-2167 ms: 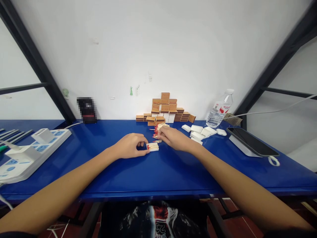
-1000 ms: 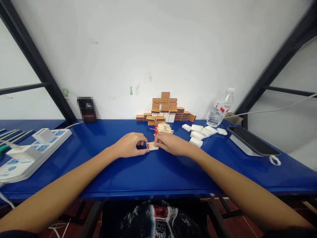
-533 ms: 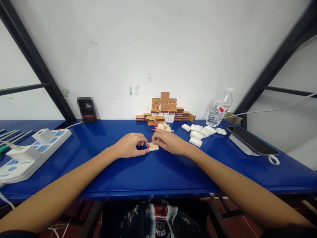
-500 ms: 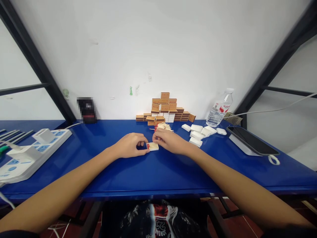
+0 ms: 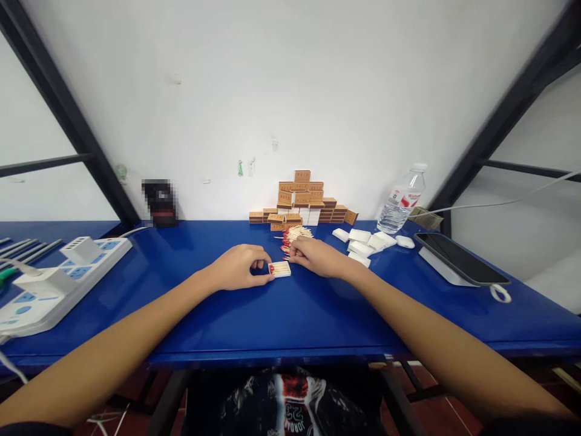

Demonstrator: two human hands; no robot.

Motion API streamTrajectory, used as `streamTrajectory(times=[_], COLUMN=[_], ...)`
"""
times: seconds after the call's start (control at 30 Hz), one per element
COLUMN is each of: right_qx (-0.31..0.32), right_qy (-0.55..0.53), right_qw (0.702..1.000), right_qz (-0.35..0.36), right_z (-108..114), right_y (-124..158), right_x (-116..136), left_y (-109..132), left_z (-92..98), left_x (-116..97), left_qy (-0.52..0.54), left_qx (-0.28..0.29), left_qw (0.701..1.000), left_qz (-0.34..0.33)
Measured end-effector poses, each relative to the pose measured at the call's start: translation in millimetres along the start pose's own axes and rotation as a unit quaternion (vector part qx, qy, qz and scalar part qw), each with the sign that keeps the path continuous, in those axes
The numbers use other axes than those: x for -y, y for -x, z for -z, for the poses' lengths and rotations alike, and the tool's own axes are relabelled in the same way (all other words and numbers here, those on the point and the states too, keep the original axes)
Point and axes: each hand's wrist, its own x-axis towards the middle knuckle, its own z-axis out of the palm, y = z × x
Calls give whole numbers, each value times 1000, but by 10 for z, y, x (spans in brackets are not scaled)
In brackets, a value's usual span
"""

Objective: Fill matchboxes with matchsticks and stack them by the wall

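Observation:
A small white matchbox tray (image 5: pixel 280 269) with red-tipped matches in it lies on the blue table (image 5: pixel 290 309). My left hand (image 5: pixel 238 267) rests beside it, thumb and fingers pinching its left end. My right hand (image 5: pixel 318 257) sits just right of the tray, fingertips at the near edge of a loose pile of matches (image 5: pixel 294 235); whether it holds any match is hidden by the fingers.
Stacked brown matchboxes (image 5: pixel 303 206) stand by the wall. Several white empty trays (image 5: pixel 365 242) lie to the right, then a water bottle (image 5: pixel 402 201) and a phone on a white stand (image 5: pixel 460 260). White power strips (image 5: pixel 54 280) occupy the left.
My right hand has pulled back from the tray toward the loose match pile. My left hand and the tray have stayed in place.

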Motion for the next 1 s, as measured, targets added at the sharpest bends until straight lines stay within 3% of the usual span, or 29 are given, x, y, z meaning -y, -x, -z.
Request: streamTrajectory(times=[0.3,0.53,0.73,1.0], right_qx=[17,-43,-3,-3], right_qy=[10,-57,-51,-64], right_qw=[1000,996,995,995], right_qz=[-15,50,80,72], right_z=[18,56,-61,-21], right_y=[14,66,49,58], right_x=[-17,153,273,249], left_y=[3,3,5,2], left_z=[9,3,-5,13], left_x=[2,2,20,-14], left_qy=[-1,-6,-16,-6], left_qx=[2,-3,-8,2], left_qw=[1000,1000,1000,1000], left_qz=[2,-2,-9,3])
